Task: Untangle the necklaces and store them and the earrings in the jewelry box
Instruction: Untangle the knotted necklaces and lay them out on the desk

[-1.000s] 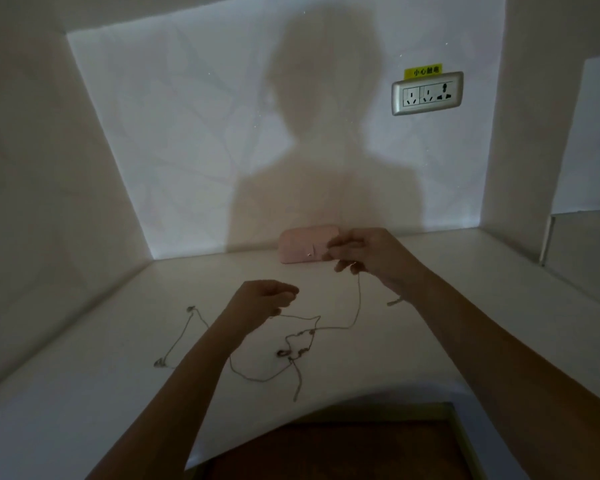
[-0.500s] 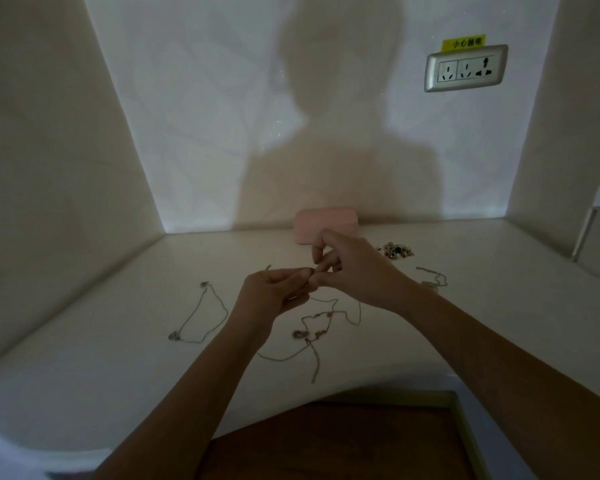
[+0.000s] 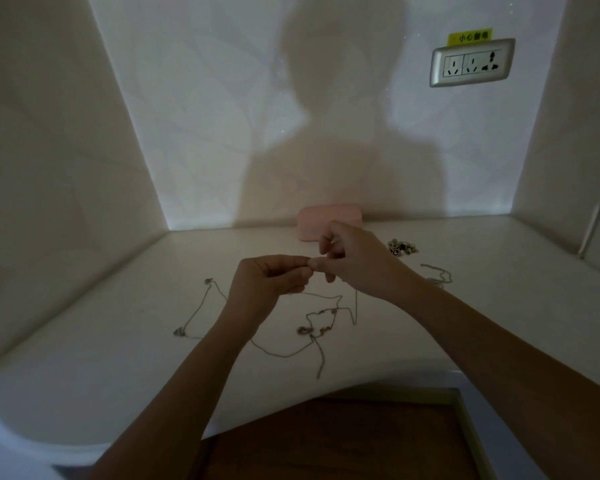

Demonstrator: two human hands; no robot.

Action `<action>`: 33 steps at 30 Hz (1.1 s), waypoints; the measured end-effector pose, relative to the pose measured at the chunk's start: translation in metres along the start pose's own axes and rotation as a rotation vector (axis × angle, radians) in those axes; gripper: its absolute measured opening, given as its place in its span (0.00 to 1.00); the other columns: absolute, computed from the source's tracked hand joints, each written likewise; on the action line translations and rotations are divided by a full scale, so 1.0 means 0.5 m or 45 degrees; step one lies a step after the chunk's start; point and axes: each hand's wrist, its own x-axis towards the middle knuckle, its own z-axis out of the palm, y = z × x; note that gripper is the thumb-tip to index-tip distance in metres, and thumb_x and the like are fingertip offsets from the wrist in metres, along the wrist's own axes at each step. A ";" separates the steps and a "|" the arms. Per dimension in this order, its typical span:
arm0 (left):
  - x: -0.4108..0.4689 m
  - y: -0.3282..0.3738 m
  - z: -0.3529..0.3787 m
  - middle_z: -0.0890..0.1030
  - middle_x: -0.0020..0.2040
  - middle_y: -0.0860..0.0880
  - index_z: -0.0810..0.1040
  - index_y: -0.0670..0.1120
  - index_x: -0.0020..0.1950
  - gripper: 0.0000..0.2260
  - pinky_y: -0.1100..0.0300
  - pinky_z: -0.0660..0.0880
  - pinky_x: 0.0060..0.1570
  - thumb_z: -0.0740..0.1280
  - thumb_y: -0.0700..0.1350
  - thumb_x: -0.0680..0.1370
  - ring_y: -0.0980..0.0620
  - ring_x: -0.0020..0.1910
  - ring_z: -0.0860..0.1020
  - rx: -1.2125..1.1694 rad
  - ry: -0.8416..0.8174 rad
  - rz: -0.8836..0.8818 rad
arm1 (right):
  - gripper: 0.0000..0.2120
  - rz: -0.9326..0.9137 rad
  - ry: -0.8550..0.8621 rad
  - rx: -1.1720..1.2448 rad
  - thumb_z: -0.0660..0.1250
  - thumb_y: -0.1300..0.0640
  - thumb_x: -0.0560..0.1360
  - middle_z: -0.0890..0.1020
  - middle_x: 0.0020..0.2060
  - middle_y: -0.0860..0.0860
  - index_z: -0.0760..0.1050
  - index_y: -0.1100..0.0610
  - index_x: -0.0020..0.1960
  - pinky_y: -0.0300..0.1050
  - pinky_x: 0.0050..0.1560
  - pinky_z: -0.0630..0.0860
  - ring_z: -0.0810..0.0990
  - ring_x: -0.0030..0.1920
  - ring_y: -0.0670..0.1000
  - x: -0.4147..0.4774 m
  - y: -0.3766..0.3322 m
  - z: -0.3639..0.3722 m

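A thin necklace chain [image 3: 312, 323] lies in tangled loops on the white desk [image 3: 118, 358], with a small knot of charms near its middle. My left hand [image 3: 267, 282] and my right hand [image 3: 354, 261] meet fingertip to fingertip just above it, both pinching an end of this chain. A second chain [image 3: 196, 313] lies to the left. A pink jewelry box [image 3: 326, 220], closed, stands at the back wall behind my right hand. A small heap of earrings [image 3: 400, 247] lies right of the hands, and another chain [image 3: 439, 273] lies past it.
Walls close the desk in at the left, back and right. A power socket [image 3: 471, 62] with a yellow label sits high on the back wall. The desk's front edge curves inward over a brown floor [image 3: 326, 441].
My hands came together from about a hand's width apart, the right one dropping from in front of the pink box to meet the left. The camera tilted, bringing the earrings into view.
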 end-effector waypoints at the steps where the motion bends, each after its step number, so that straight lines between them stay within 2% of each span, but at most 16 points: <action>1: 0.005 0.002 -0.003 0.85 0.40 0.44 0.84 0.43 0.46 0.06 0.63 0.79 0.42 0.71 0.36 0.72 0.53 0.38 0.81 -0.002 0.023 -0.010 | 0.09 -0.038 0.042 -0.031 0.70 0.56 0.73 0.80 0.36 0.46 0.69 0.51 0.43 0.29 0.34 0.68 0.75 0.33 0.40 -0.001 0.002 0.001; 3: 0.016 0.004 -0.009 0.84 0.40 0.45 0.83 0.43 0.46 0.05 0.65 0.79 0.40 0.70 0.36 0.72 0.54 0.38 0.81 -0.030 0.089 -0.046 | 0.09 -0.191 0.155 -0.164 0.71 0.58 0.72 0.77 0.40 0.44 0.71 0.51 0.43 0.29 0.43 0.68 0.73 0.41 0.39 -0.011 0.010 0.003; 5: 0.030 0.003 -0.016 0.84 0.39 0.47 0.83 0.43 0.46 0.05 0.66 0.78 0.39 0.69 0.36 0.73 0.55 0.38 0.81 -0.080 0.157 -0.094 | 0.08 -0.323 0.136 -0.225 0.71 0.61 0.71 0.75 0.40 0.44 0.73 0.51 0.42 0.30 0.45 0.68 0.72 0.41 0.40 -0.030 0.022 0.008; 8: 0.052 -0.001 -0.026 0.83 0.42 0.46 0.82 0.44 0.47 0.05 0.65 0.79 0.41 0.69 0.36 0.74 0.53 0.41 0.81 -0.145 0.228 -0.153 | 0.03 -0.355 -0.280 -0.243 0.70 0.59 0.73 0.80 0.43 0.46 0.79 0.53 0.47 0.32 0.45 0.74 0.77 0.42 0.41 -0.076 0.052 0.027; 10: 0.066 -0.003 -0.032 0.83 0.44 0.45 0.82 0.43 0.49 0.06 0.63 0.80 0.44 0.69 0.37 0.74 0.52 0.42 0.81 -0.186 0.272 -0.177 | 0.10 -0.310 -0.532 -0.276 0.69 0.53 0.74 0.81 0.53 0.44 0.80 0.52 0.55 0.30 0.53 0.72 0.76 0.50 0.38 -0.112 0.077 0.042; 12: 0.079 -0.002 -0.038 0.82 0.44 0.45 0.81 0.41 0.51 0.07 0.62 0.79 0.46 0.69 0.37 0.74 0.52 0.40 0.81 -0.232 0.312 -0.193 | 0.17 -0.285 -0.647 -0.283 0.68 0.48 0.74 0.76 0.61 0.38 0.76 0.47 0.62 0.26 0.62 0.64 0.71 0.59 0.32 -0.140 0.104 0.050; 14: 0.088 -0.001 -0.043 0.82 0.43 0.45 0.81 0.39 0.52 0.08 0.64 0.79 0.45 0.69 0.36 0.74 0.53 0.39 0.80 -0.267 0.343 -0.199 | 0.18 -0.308 -0.595 -0.263 0.68 0.48 0.74 0.73 0.61 0.35 0.75 0.46 0.63 0.25 0.64 0.60 0.69 0.60 0.28 -0.159 0.126 0.053; 17: 0.095 0.001 -0.046 0.81 0.43 0.45 0.80 0.39 0.53 0.08 0.66 0.79 0.43 0.68 0.36 0.74 0.53 0.40 0.79 -0.323 0.385 -0.196 | 0.14 -0.385 -0.367 -0.131 0.69 0.48 0.72 0.80 0.54 0.38 0.80 0.51 0.56 0.29 0.60 0.70 0.76 0.55 0.31 -0.178 0.145 0.064; 20: 0.095 0.000 -0.045 0.81 0.43 0.45 0.80 0.39 0.54 0.09 0.65 0.79 0.47 0.68 0.35 0.75 0.54 0.40 0.80 -0.354 0.404 -0.202 | 0.16 -0.460 -0.204 -0.088 0.67 0.44 0.72 0.84 0.50 0.45 0.82 0.54 0.51 0.29 0.55 0.74 0.80 0.51 0.36 -0.196 0.151 0.078; 24: 0.090 -0.005 -0.042 0.82 0.42 0.45 0.79 0.39 0.55 0.09 0.65 0.79 0.47 0.67 0.35 0.75 0.53 0.41 0.80 -0.384 0.403 -0.223 | 0.11 -0.631 -0.034 -0.200 0.67 0.50 0.73 0.85 0.49 0.48 0.83 0.56 0.49 0.32 0.54 0.76 0.82 0.51 0.41 -0.213 0.163 0.096; 27: 0.087 -0.008 -0.039 0.81 0.42 0.45 0.79 0.38 0.54 0.09 0.66 0.79 0.45 0.67 0.34 0.75 0.54 0.40 0.80 -0.440 0.422 -0.239 | 0.12 -0.669 0.032 -0.235 0.64 0.51 0.76 0.84 0.49 0.49 0.82 0.56 0.50 0.31 0.55 0.75 0.81 0.51 0.42 -0.223 0.168 0.111; 29: 0.086 -0.007 -0.037 0.81 0.42 0.45 0.79 0.37 0.54 0.09 0.66 0.79 0.45 0.68 0.34 0.75 0.54 0.39 0.80 -0.465 0.431 -0.252 | 0.13 -0.540 -0.008 -0.124 0.63 0.49 0.77 0.84 0.48 0.48 0.81 0.56 0.50 0.30 0.54 0.74 0.79 0.50 0.41 -0.219 0.161 0.110; 31: 0.086 -0.003 -0.037 0.82 0.42 0.45 0.79 0.37 0.54 0.09 0.66 0.79 0.47 0.68 0.35 0.75 0.54 0.39 0.81 -0.462 0.423 -0.246 | 0.11 -0.313 -0.028 0.059 0.63 0.49 0.75 0.82 0.46 0.44 0.80 0.53 0.49 0.30 0.51 0.73 0.78 0.49 0.39 -0.205 0.146 0.096; 33: 0.089 0.003 -0.042 0.82 0.41 0.46 0.80 0.38 0.54 0.08 0.65 0.79 0.47 0.68 0.36 0.75 0.55 0.39 0.81 -0.449 0.400 -0.208 | 0.05 -0.111 -0.024 0.317 0.66 0.55 0.76 0.83 0.45 0.44 0.79 0.53 0.47 0.30 0.51 0.71 0.80 0.48 0.39 -0.180 0.119 0.071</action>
